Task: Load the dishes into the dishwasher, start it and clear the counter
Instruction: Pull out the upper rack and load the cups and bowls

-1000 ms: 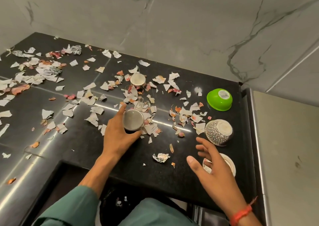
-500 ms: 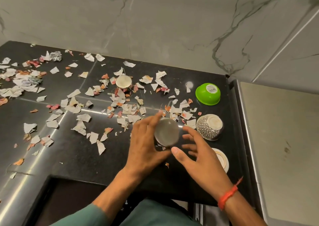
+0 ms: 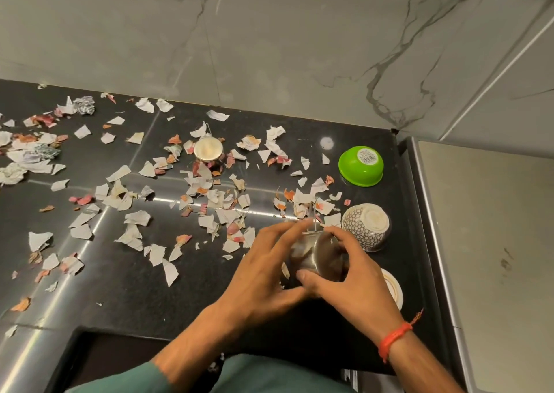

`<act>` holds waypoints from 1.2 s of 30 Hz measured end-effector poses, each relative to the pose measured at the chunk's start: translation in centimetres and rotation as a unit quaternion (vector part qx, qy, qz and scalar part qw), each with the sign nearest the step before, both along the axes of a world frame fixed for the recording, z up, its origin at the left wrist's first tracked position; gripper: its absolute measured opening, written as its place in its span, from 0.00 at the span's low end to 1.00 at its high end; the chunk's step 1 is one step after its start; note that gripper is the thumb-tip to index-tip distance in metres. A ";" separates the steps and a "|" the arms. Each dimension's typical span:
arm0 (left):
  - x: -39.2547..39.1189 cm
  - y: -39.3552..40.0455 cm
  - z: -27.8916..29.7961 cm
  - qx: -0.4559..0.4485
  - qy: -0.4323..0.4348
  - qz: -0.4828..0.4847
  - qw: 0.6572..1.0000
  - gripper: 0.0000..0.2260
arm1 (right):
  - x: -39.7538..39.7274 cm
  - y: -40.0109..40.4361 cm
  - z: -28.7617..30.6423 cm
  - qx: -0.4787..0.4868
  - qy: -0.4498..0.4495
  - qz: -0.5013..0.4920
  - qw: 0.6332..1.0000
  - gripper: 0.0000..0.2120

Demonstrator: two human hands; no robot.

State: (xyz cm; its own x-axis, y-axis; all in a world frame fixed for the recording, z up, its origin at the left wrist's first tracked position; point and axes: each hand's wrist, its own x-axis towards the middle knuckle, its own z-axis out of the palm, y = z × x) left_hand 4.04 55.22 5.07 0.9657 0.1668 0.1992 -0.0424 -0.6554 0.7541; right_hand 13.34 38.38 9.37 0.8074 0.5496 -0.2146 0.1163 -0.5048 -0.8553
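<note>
- Steel cup point(image 3: 317, 257), the dish being handled, sits tilted between both hands above the front right part of the black bench point(image 3: 120, 287), its round base turned toward the camera.
- Torn paper scraps point(image 3: 132, 194), white with some pink and orange bits, lie scattered over the bench from its far left edge to near the bowls on the right.
- A second steel cup point(image 3: 209, 150) stands upside down among the scraps near the middle back of the bench, well apart from the hands.
- The left hand point(image 3: 263, 272) curls its fingers over the left side and top of the held cup; a teal sleeve point(image 3: 114, 377) covers the forearm at the bottom edge.
- The right hand point(image 3: 350, 278) wraps the cup from the right, thumb pressed at its lower rim and fingers arched over the top; an orange thread band point(image 3: 392, 337) circles the wrist.
- A patterned bowl point(image 3: 365, 226) lies upside down just beside the right hand's fingers.
- A white-based bowl point(image 3: 394, 287) is partly hidden behind the right hand, near the bench's right edge.
- A green bowl point(image 3: 361, 165) rests upside down farther back, a barcode sticker on its base.
- A grey steel surface point(image 3: 479, 242) adjoins the bench on the far right.
</note>
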 end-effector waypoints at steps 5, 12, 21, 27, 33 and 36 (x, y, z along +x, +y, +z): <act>1.9 4.4 -0.6 -0.109 0.050 0.064 0.991 0.35 | 0.9 -0.6 0.1 0.015 0.009 -0.045 0.999 0.37; 10.4 17.2 -3.3 0.064 0.070 0.309 0.946 0.32 | 0.0 -1.3 0.5 0.008 -0.001 -0.036 0.999 0.40; 14.4 24.2 -2.7 0.181 0.299 0.307 0.885 0.36 | -1.4 -1.7 0.5 -0.001 0.000 -0.040 0.999 0.41; 13.2 24.1 -2.6 0.158 0.297 0.325 0.884 0.39 | -1.8 -1.6 0.2 -0.004 0.002 -0.040 0.999 0.42; 11.5 24.5 -3.1 0.158 0.280 0.343 0.883 0.39 | -1.9 -1.1 0.3 -0.007 0.002 -0.031 1.000 0.42; 11.1 24.6 -2.7 0.184 0.283 0.347 0.875 0.39 | -1.8 -0.8 0.4 -0.011 -0.006 -0.017 1.000 0.42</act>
